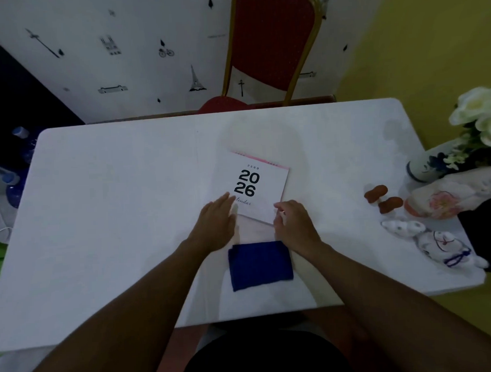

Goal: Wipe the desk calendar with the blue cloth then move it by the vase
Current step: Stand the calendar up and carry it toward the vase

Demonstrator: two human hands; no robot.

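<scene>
A white desk calendar [262, 182] printed "2026" stands at the middle of the white table [112, 197]. My left hand [216, 221] lies flat with fingers apart, its fingertips at the calendar's lower left corner. My right hand [293, 221] curls around the calendar's lower right corner and seems to pinch its edge. A folded blue cloth [260, 265] lies on the table between my wrists, just in front of the calendar, untouched. The blue-and-white vase [423, 168] with white flowers [480, 116] stands at the table's right edge.
Two brown mushroom figures [382, 198], a floral pouch [450, 196] and white ceramic figurines [429, 239] crowd the right side by the vase. A red chair [272, 44] stands behind the table. Blue bottles [20, 156] are off the left edge.
</scene>
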